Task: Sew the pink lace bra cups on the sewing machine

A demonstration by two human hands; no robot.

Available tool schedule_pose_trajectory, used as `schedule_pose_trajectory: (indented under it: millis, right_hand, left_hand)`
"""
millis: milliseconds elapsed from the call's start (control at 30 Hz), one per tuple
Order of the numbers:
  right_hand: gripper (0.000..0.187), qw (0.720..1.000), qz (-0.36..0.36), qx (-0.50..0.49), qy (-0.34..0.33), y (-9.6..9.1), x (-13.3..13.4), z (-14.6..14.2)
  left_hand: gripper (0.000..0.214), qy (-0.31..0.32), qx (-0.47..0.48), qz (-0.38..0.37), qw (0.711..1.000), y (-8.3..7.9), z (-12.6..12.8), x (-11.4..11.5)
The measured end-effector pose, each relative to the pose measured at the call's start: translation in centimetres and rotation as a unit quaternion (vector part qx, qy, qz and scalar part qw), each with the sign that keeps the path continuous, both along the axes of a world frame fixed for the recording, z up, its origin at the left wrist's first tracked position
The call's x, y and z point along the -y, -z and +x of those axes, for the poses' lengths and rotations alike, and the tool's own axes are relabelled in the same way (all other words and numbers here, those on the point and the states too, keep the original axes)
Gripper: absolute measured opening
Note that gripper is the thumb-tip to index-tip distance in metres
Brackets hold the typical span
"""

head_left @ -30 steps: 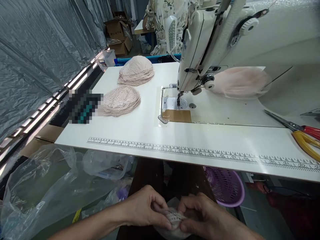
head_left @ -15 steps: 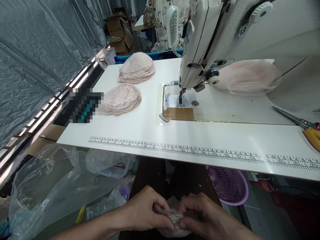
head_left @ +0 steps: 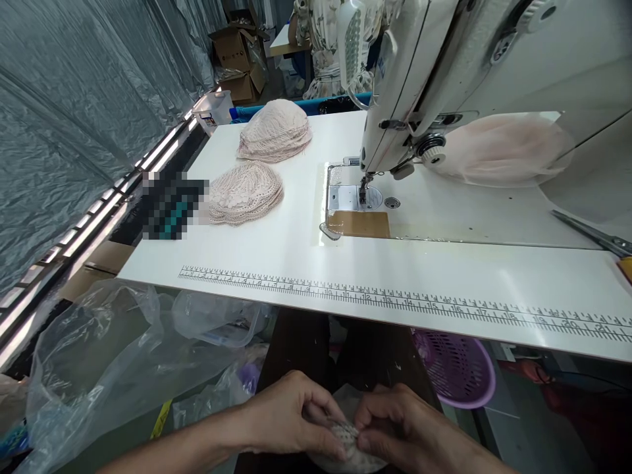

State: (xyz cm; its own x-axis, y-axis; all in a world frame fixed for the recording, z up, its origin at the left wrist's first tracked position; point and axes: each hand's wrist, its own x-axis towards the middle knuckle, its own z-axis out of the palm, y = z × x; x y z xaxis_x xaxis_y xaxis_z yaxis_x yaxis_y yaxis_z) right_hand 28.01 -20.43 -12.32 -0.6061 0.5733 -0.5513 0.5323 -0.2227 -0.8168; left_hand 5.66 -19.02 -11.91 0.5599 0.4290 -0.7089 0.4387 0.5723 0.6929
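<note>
Low over the lap, below the table edge, my left hand pinches a small pale lace fabric piece between thumb and fingers. My right hand grips the same piece from the other side, its fingertips close to the left ones. Part of the piece is hidden behind the fingers. On the white table lie two stacks of pale pink lace pieces, a nearer stack and a farther stack. The sewing machine stands to their right, with its presser foot above the needle plate.
Sheer pink fabric lies under the machine arm. Scissors rest at the right. A printed ruler runs along the front edge. Below are a purple basket and clear plastic bags. A person is behind the table.
The view has shifted slightly, so the table and machine appear a little farther right. Both hands keep hold of the lace piece, with slightly more of it showing between them.
</note>
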Motion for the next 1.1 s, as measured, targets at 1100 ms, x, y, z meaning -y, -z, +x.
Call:
schedule_pose_trajectory:
  millis: [1100]
  right_hand:
    - [0.033, 0.985, -0.096, -0.129, 0.069, 0.2, -0.3, -1.0]
  left_hand:
    - [0.023, 0.012, 0.046, 0.022, 0.999, -0.7, 0.1, 0.1]
